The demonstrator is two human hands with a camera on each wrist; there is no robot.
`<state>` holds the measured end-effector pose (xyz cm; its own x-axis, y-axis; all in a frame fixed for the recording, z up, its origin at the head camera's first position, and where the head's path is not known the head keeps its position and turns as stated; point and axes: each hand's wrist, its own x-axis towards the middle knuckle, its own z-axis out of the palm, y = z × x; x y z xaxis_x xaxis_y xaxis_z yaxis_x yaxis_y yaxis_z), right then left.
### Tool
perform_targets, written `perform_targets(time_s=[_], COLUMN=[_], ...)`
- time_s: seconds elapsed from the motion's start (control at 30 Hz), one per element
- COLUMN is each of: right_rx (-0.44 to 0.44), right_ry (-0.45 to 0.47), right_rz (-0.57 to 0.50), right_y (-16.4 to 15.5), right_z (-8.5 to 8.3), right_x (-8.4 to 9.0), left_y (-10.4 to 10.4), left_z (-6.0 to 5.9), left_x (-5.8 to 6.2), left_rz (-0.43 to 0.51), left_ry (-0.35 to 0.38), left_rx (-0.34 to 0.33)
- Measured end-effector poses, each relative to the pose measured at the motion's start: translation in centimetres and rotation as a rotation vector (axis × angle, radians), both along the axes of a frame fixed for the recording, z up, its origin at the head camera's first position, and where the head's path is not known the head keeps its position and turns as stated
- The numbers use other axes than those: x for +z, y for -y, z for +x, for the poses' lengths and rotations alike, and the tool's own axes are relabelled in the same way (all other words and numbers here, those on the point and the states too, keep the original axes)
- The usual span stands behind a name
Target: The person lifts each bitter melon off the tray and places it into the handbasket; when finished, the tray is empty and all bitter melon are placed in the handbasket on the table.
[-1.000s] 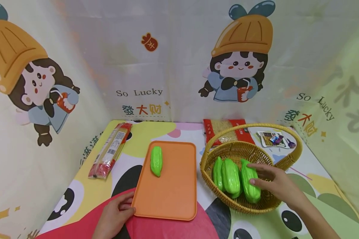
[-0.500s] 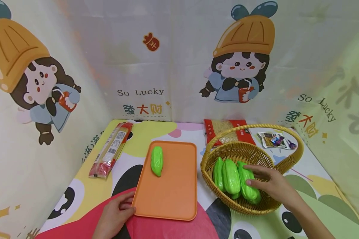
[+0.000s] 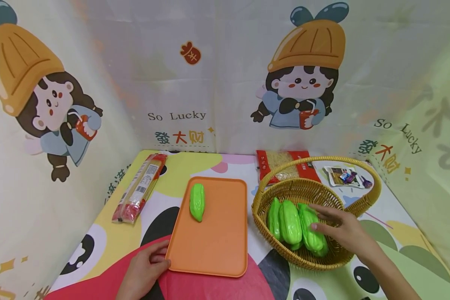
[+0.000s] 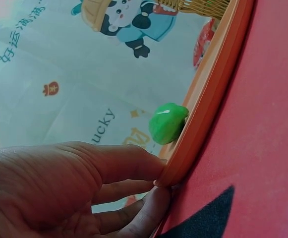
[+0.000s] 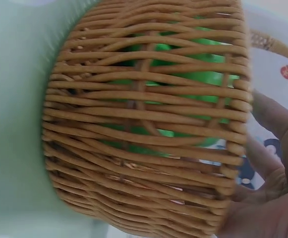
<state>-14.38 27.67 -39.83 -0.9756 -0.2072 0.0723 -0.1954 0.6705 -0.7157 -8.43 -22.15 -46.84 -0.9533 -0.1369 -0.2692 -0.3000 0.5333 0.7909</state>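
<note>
An orange tray (image 3: 213, 233) lies in the middle of the table, with one glossy green ridged gourd (image 3: 197, 202) at its upper left. My left hand (image 3: 144, 266) pinches the tray's near-left corner between thumb and fingers, as the left wrist view shows at the tray rim (image 4: 183, 153). To the right, a wicker basket (image 3: 260, 216) holds several similar gourds (image 3: 290, 223). My right hand (image 3: 343, 229) reaches over the basket's right side, fingers extended beside the rightmost gourd (image 3: 312, 233). In the right wrist view, the basket wall (image 5: 144, 114) covers most of the gourds.
The basket's tall handle (image 3: 322, 158) arches over its far side. Behind it lies a red packet of noodles (image 3: 285, 162), with a small card and purple-wrapped pieces (image 3: 345, 176) to the right. A long red-ended noodle packet (image 3: 139, 189) lies at the left. Printed cloth walls surround the table.
The rightmost gourd in the basket has shifted left against the others, along with my right hand, whose fingers then drew back slightly to the right. My left hand stays at the tray corner.
</note>
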Motion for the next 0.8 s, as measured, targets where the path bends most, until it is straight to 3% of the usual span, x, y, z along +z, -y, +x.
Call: perform_targets(time_s=[0.23, 0.33, 0.47, 0.6, 0.8], right_rx=[-0.077, -0.041, 0.105, 0.228, 0.316], right_ry=[-0.120, -0.175, -0.181, -0.125, 0.004], right_rz=[0.012, -0.053, -0.215, -0.320, -0.401], right_y=[2.4, 5.1, 9.1, 13.5, 19.8], right_z=[2.2, 3.6, 4.7, 3.8, -0.3], right_x=[3.5, 5.0, 6.0, 5.5, 3.3], left_y=[0.0, 0.0, -0.2, -0.1, 0.1], left_z=[0.1, 0.1, 0.0, 0.0, 0.0], left_x=[-0.2, -0.3, -0.3, -0.3, -0.3], left_rz=[0.006, 0.002, 0.006, 0.019, 0.012], left_ry=[-0.021, -0.031, -0.034, -0.030, -0.033], left_rx=[-0.002, -0.007, -0.020, -0.021, -0.020])
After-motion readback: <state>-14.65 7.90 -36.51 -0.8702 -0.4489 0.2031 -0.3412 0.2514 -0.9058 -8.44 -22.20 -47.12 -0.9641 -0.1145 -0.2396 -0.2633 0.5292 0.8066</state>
